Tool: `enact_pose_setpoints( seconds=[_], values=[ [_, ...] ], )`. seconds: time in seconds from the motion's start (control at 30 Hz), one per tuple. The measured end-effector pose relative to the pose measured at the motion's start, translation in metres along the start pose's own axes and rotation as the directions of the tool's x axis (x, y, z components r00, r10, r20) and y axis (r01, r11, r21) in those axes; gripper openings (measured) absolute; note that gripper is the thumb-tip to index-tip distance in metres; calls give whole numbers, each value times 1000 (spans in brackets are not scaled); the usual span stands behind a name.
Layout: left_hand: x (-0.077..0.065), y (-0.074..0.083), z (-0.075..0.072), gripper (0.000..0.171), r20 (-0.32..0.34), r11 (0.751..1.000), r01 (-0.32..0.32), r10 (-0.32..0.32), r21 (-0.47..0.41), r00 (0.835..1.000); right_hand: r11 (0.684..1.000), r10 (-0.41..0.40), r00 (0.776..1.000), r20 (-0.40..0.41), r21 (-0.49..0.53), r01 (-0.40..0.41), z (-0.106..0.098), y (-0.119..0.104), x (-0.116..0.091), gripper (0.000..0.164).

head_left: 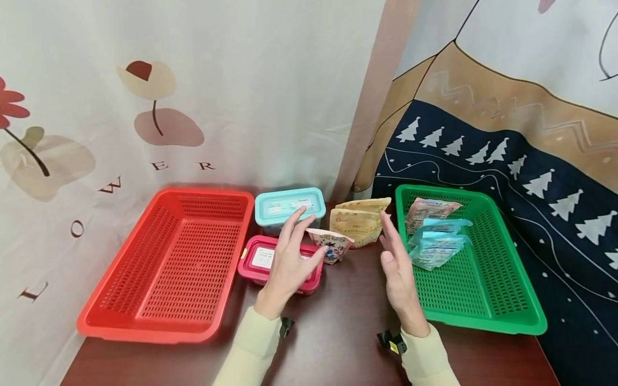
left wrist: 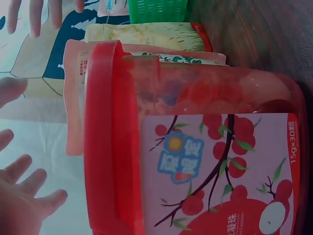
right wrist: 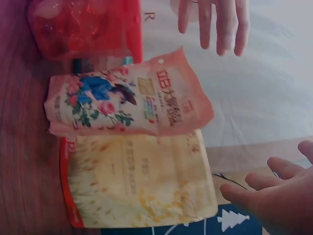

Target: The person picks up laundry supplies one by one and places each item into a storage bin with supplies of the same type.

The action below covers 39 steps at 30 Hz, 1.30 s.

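My left hand [head_left: 289, 262] hovers over a red-lidded tub [head_left: 263, 257], its fingers spread and holding nothing. In the left wrist view the tub's label [left wrist: 215, 171] shows red berries on branches. Close by the left fingertips stands a pink floral pouch [right wrist: 107, 103]. My right hand [head_left: 399, 276] is held upright, palm inward, just beside two yellow pouches [head_left: 357, 225] standing one behind the other. Nothing is in its fingers. Behind the red tub is a tub with a light blue lid [head_left: 289, 206].
A red plastic basket [head_left: 219, 300] stands at the left. To the right, a green basket [head_left: 483, 316] holds several packets, a pink one [head_left: 429, 212] and blue ones [head_left: 436, 246]. Printed curtains [head_left: 270, 107] hang right behind the brown table [head_left: 333, 343].
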<state>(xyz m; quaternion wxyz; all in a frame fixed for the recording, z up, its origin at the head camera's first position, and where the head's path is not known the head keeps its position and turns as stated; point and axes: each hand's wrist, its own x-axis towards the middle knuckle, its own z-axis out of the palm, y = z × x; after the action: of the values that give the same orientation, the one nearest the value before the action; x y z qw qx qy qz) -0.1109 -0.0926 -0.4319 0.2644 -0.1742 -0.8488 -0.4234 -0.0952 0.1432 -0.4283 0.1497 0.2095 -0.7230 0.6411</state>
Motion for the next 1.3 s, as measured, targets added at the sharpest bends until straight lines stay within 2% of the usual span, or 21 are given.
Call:
enact_pose_setpoints(
  seconds=[0.07,0.13,0.27,0.33,0.4,0.6,0.8,1.0,1.3],
  values=[
    [1,0,0,72,29,998,57,-57,19,998,999,40,999,15,-22,-40,5,2,1,59],
    [2,0,1,77,70,990,131,-135,53,988,996,86,996,33,-35,-85,8,5,3,62],
    [7,1,1,85,147,954,271,-289,127,946,985,171,983,67,-24,-170,13,11,5,68],
    [9,1,3,84,177,939,310,-333,147,926,980,199,977,76,-17,-199,15,16,6,69],
    [11,1,5,81,190,933,326,-351,153,917,976,220,972,81,-11,-219,17,20,7,71],
    [15,-3,14,58,134,943,295,-316,158,939,965,250,968,25,-86,-247,25,32,10,70],
    [16,-6,20,47,75,949,275,-289,152,954,962,219,976,-16,-166,-219,34,40,14,59],
    [19,-9,22,37,54,945,288,-299,156,953,948,222,975,-32,-226,-223,40,44,17,44],
    [21,-11,24,32,40,937,331,-337,115,940,940,275,960,-57,-195,-280,44,46,22,25]
  ],
)
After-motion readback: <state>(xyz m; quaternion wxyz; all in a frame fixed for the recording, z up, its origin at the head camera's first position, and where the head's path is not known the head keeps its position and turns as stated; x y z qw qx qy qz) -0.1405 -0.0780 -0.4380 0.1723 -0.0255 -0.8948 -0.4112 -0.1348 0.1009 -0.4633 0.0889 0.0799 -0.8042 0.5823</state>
